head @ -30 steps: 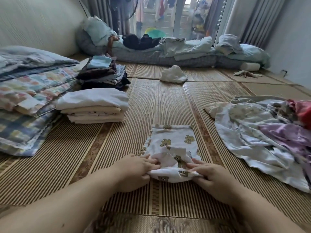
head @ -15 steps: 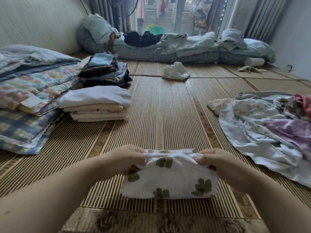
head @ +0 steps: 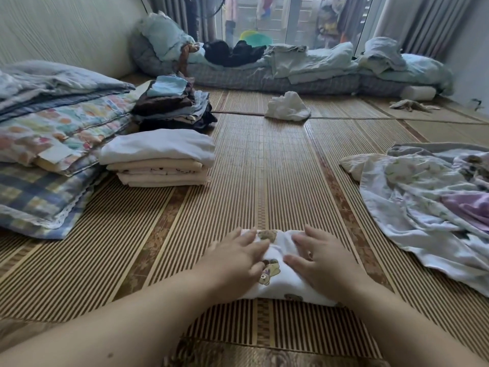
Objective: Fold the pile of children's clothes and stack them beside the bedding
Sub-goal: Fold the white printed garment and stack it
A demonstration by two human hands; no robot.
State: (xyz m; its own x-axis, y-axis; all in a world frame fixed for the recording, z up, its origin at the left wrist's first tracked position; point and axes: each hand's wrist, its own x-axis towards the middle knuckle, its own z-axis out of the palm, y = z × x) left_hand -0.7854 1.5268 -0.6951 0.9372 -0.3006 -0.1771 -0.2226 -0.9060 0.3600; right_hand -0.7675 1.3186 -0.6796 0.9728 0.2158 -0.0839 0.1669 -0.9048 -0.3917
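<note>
A small white garment with bear prints (head: 275, 280) lies folded on the straw mat in front of me. My left hand (head: 235, 256) rests flat on its left half, fingers spread. My right hand (head: 318, 260) presses flat on its right half, fingers apart. Neither hand grips the cloth. A stack of folded white and cream clothes (head: 158, 158) sits to the left, beside the folded bedding (head: 50, 144). Behind it is a second stack of darker folded clothes (head: 172, 107). The unfolded pile of clothes (head: 428, 205) lies at the right.
A crumpled white cloth (head: 287, 107) lies on the mat farther back. A mattress with loose blankets and dark clothes (head: 277, 67) runs along the far window. A small rag (head: 410, 105) lies at the far right, near the wall.
The bear-print garment was folded over toward me, lifted by both hands, and now lies flat as a smaller bundle. Both hands have let go and press down on it.
</note>
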